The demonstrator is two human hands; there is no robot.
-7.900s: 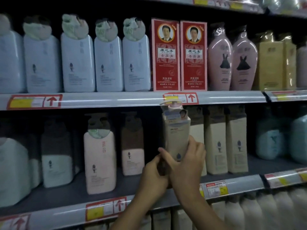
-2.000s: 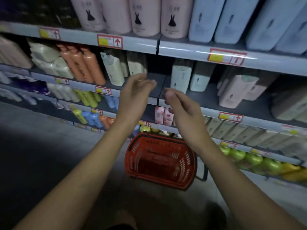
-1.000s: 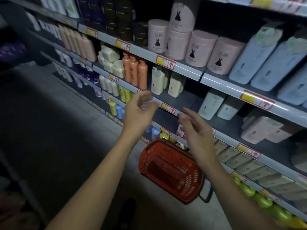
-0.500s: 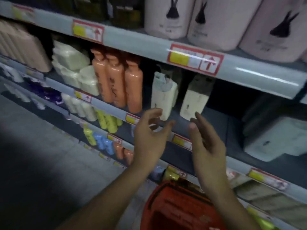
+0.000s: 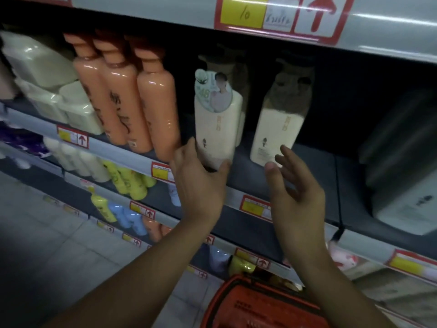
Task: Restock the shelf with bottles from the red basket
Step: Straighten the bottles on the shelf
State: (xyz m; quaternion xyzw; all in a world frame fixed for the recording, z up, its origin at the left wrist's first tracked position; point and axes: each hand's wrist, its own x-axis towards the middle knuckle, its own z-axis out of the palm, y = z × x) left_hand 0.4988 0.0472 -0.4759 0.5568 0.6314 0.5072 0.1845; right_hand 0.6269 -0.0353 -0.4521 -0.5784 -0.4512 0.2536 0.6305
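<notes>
A cream pump bottle (image 5: 217,129) with a round paper tag at its neck stands on the grey shelf (image 5: 309,178). My left hand (image 5: 198,185) grips its base, fingers on the left side and thumb on the right. A second cream bottle (image 5: 276,129) stands just to its right. My right hand (image 5: 295,190) is open with fingers spread, its fingertips at that bottle's lower right corner. The red basket (image 5: 255,304) sits on the floor below, partly hidden by my right forearm; I cannot see what is inside it.
Three orange bottles (image 5: 132,102) stand close on the left of the gripped bottle, pale green packs (image 5: 47,79) beyond them. A large grey-white bottle (image 5: 402,174) stands at the right. Bare shelf shows between it and the second cream bottle. Lower shelves hold yellow bottles (image 5: 127,181).
My view has moved closer to the shelf. My left hand has reached forward and closed around the tagged cream bottle's base; my right hand has moved up to the neighbouring bottle.
</notes>
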